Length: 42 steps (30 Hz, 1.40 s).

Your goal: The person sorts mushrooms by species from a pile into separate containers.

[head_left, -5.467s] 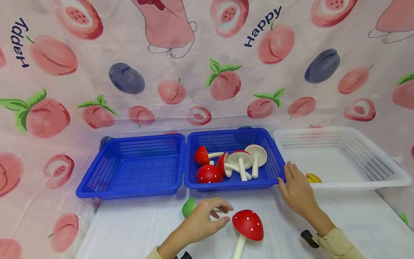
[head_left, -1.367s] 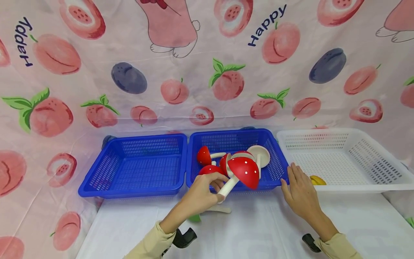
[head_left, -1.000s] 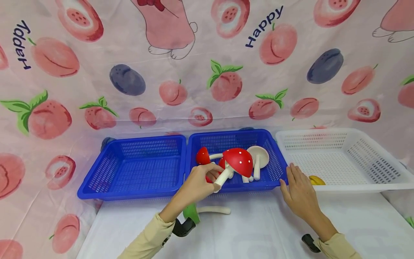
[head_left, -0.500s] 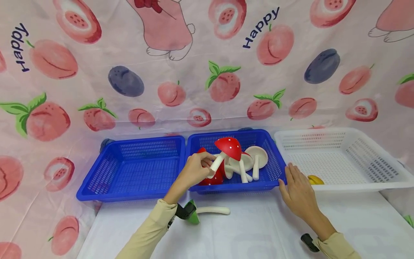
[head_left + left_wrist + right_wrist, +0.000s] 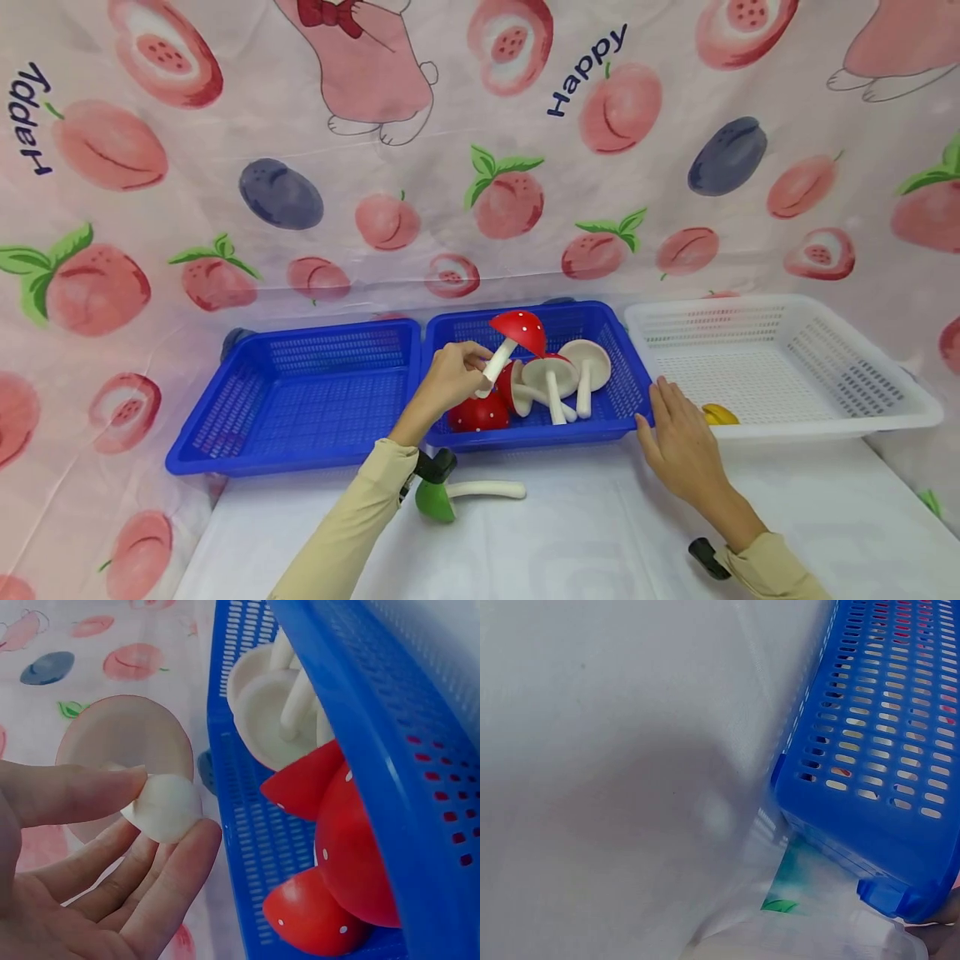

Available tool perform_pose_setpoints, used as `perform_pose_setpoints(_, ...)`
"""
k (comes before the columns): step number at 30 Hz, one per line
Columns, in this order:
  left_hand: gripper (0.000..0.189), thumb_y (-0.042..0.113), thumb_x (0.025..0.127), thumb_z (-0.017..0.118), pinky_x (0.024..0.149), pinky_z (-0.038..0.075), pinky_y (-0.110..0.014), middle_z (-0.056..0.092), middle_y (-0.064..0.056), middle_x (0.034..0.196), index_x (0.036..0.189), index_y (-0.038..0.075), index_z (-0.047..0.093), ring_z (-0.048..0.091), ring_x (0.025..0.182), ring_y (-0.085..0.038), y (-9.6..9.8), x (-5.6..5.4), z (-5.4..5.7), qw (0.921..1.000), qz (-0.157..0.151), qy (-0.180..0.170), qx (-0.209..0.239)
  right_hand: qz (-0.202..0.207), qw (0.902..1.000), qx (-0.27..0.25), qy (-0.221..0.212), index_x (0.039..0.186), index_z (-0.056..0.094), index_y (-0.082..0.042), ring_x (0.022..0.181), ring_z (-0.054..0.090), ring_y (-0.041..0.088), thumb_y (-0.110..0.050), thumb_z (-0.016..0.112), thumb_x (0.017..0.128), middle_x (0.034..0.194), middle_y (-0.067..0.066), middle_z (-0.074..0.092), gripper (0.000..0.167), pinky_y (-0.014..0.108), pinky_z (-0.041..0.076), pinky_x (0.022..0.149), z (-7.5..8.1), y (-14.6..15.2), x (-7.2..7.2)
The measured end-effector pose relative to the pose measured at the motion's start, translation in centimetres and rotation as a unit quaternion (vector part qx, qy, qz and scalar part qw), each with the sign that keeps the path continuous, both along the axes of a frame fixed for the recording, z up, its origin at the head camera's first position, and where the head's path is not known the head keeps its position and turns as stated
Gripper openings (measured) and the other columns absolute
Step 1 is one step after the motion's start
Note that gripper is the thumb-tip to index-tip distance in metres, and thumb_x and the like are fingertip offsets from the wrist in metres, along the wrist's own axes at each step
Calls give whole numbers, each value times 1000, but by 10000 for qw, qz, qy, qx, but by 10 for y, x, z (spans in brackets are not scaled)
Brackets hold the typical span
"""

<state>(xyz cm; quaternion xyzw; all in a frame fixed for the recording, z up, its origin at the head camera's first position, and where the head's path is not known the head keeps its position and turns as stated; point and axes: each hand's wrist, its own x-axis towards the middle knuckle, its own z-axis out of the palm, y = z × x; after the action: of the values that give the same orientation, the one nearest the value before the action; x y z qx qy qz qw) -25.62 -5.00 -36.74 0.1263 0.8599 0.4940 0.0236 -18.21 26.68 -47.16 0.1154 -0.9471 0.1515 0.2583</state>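
My left hand (image 5: 450, 382) pinches the stem of a red toy mushroom (image 5: 521, 331) with white dots, held over the middle blue basket (image 5: 592, 431), cap up and tilted. In the left wrist view, thumb and fingers grip the white stem end (image 5: 166, 810), the pale cap underside behind it. Several other red-capped mushrooms (image 5: 480, 412) lie inside the basket. My right hand (image 5: 684, 446) rests at that basket's front right corner with fingers extended. Only a bit of its fingers (image 5: 946, 930) shows in the right wrist view. A green-capped mushroom (image 5: 432, 502) lies on the table below the left wrist.
Another blue basket (image 5: 300, 460) stands to the left, nothing in it. To the right, a white basket (image 5: 825, 427) holds something yellow (image 5: 718, 414) near its front left. A white cloth (image 5: 585, 533) covers the table, and a peach-printed cloth (image 5: 450, 167) hangs behind.
The left hand took the red mushroom from the table, carried it over the middle basket, then raised it and shifted left and away. The right hand stays at the basket corner.
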Motion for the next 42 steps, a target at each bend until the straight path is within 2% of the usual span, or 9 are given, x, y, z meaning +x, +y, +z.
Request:
perform_pose_setpoints(11, 31, -5, 72, 65, 55, 55, -30, 68, -11, 80, 103, -3, 67, 66, 65, -23, 8, -21, -11, 9992, 223, -50, -316, -78, 9999, 108, -40, 133, 42, 16, 126, 37, 49, -22, 54, 92, 139, 33, 38, 57, 62, 31, 100, 0, -3, -2)
perform_pose_setpoints(15, 29, -4, 74, 65, 55, 56, -30, 67, -12, 78, 103, -4, 66, 67, 69, -31, 13, -27, -16, 9990, 336, -157, -242, -64, 9999, 114, -7, 132, 43, 16, 126, 38, 49, -22, 54, 92, 139, 33, 39, 57, 62, 32, 99, 0, -3, -2)
perform_pose_setpoints(18, 29, -5, 75, 65, 57, 57, -35, 65, -14, 78, 104, -6, 65, 67, 71, -37, 17, -31, -20, 9987, 421, -278, -69, -78, 9999, 134, 37, 132, 43, 16, 125, 39, 49, -23, 54, 92, 138, 33, 40, 57, 62, 33, 99, 1, -2, -1)
perform_pose_setpoints(24, 29, -3, 74, 65, 59, 57, -43, 65, -14, 77, 103, -7, 63, 67, 67, -37, 24, -40, -30, 9980, 536, -319, 46, -99, 9998, 153, 90, 132, 44, 15, 125, 39, 48, -22, 55, 91, 138, 32, 40, 57, 61, 34, 99, 0, 0, -1)
perform_pose_setpoints(29, 30, -5, 73, 67, 57, 57, -40, 66, -14, 76, 103, -7, 63, 67, 60, -32, 27, -44, -36, 9973, 614, -393, 19, -81, 9998, 131, 86, 132, 44, 15, 125, 39, 49, -22, 56, 90, 138, 32, 40, 57, 62, 33, 98, -1, -1, 0)
perform_pose_setpoints(35, 35, -5, 75, 63, 57, 57, -40, 66, -16, 69, 109, -9, 60, 68, 61, -34, 30, -43, -34, 9976, 534, -419, -121, -82, 9998, 119, 153, 132, 44, 15, 126, 39, 48, -22, 55, 90, 138, 32, 41, 57, 62, 34, 98, 0, -1, 0)
perform_pose_setpoints(38, 34, -6, 76, 58, 56, 57, -38, 65, -17, 74, 110, -9, 60, 68, 62, -34, 31, -43, -32, 9971, 551, -446, -277, -96, 9998, 135, 146, 132, 44, 15, 126, 39, 48, -22, 55, 90, 139, 31, 40, 57, 62, 33, 99, 0, -1, -1)
perform_pose_setpoints(42, 24, -6, 78, 60, 52, 56, -33, 62, -22, 89, 102, -8, 64, 67, 59, -33, 31, -44, -31, 9959, 654, -402, -470, -105, 9998, 152, 125, 133, 43, 15, 126, 38, 48, -22, 55, 90, 139, 31, 40, 57, 62, 33, 99, 0, 0, -1)
